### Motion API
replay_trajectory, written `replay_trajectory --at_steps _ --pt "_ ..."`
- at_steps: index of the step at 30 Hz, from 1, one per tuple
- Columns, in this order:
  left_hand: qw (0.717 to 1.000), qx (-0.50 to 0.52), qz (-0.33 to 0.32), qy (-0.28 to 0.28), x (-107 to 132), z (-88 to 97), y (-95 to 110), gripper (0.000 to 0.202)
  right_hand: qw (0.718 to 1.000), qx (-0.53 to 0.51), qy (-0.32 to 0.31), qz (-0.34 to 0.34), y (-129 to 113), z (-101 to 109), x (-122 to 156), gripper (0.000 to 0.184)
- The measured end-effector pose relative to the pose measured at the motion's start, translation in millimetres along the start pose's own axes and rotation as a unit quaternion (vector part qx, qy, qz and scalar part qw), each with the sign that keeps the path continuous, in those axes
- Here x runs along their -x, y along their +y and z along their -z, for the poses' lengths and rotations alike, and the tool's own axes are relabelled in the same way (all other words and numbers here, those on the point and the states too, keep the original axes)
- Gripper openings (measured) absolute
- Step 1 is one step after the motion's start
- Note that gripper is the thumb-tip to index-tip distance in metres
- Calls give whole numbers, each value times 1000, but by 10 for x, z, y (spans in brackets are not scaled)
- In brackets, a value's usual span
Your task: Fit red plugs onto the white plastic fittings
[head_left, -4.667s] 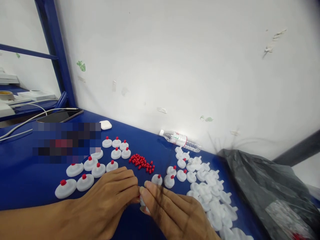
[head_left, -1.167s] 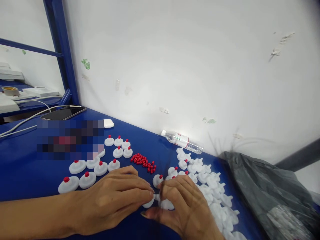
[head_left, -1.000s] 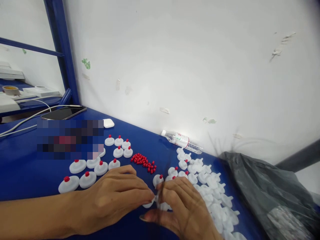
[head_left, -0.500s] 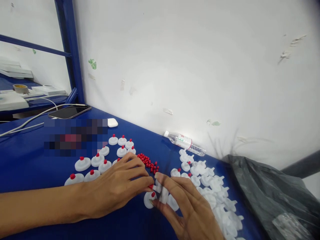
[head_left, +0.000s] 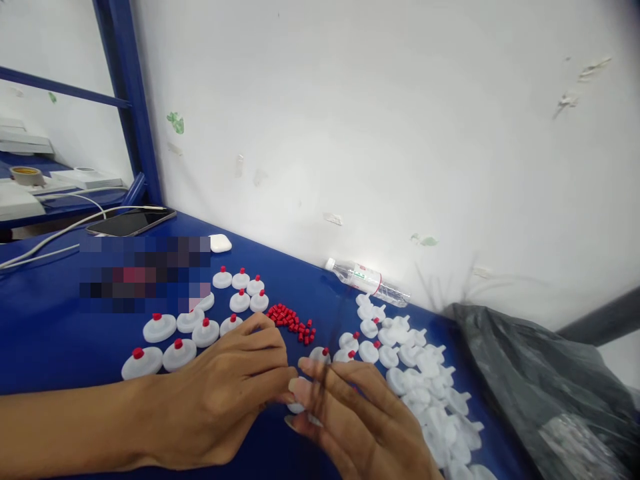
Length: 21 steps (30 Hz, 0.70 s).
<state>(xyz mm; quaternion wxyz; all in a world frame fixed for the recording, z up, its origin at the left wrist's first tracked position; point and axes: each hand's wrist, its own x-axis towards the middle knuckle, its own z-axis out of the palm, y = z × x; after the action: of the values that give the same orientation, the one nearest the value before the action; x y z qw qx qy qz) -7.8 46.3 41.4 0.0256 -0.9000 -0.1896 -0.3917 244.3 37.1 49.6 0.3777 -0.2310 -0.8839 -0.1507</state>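
My left hand [head_left: 235, 383] is closed in a pinch, its fingertips meeting those of my right hand. What it pinches is now hidden; a small red cap showed there half a second ago. My right hand [head_left: 365, 417] is closed around a white round lid with a spout [head_left: 296, 407], mostly covered by the fingers. Beyond the hands lies a heap of loose red caps [head_left: 287, 319]. Several white lids with red caps on their spouts [head_left: 205, 332] stand left of the hands, others [head_left: 369, 351] to the right.
A pile of uncapped white lids [head_left: 435, 387] spreads at the right, beside a dark plastic bag [head_left: 530, 373]. A clear bottle [head_left: 367, 279] lies along the wall. A phone [head_left: 131, 222] with white cables and a white case [head_left: 220, 243] are at the back left of the blue table [head_left: 280, 453].
My fingertips have come together, hiding the red cap and most of the white lid. A red-capped lid now shows just beyond my right fingers. The view has shifted slightly.
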Motion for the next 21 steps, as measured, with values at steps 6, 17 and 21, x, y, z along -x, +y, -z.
replay_trajectory --at_steps 6,17,21 --pt "999 24 29 -8 -18 -4 -3 30 1000 11 -15 21 54 4 -10 31" --pt "988 28 134 72 -88 -2 -173 20 985 102 12 -142 378 259 -105 26" --pt "987 -102 126 -15 -55 11 -262 23 904 210 -143 -343 703 453 -22 36"
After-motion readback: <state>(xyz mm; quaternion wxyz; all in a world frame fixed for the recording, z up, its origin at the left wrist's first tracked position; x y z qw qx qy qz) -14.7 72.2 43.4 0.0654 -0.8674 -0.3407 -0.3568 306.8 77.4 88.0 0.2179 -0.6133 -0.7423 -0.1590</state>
